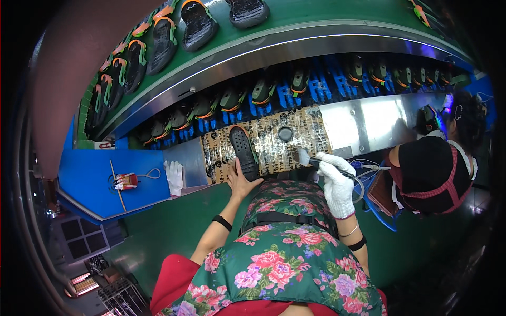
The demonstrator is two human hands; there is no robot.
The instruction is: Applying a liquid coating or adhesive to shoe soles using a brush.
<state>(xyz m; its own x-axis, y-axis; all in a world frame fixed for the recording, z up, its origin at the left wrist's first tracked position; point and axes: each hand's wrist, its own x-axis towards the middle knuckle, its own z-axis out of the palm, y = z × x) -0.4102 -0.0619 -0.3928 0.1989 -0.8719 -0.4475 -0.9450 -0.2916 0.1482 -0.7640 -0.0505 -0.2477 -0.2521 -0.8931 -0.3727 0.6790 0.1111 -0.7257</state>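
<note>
A black shoe sole [241, 145] with small round holes and an orange-and-green rim lies lengthwise on the tape-covered cardboard [271, 150]. My bare left hand [242, 181] grips its near end, fingers along the left edge and thumb stretched to the right. In a white knit glove, my right hand [336, 181] is closed round the dark handle of a brush [304, 157] with pale bristles. A thin hose trails from the handle. The bristles are over the cardboard, apart from the sole. A small round black cap [285, 134] sits on the cardboard between them.
Beyond the bench, a row of soles rides on blue holders [289, 97]. Above it, a green belt [295, 13] carries glossy black soles. A white glove [174, 177] lies left, beside a blue panel [95, 179]. A co-worker [435, 166] sits close on the right.
</note>
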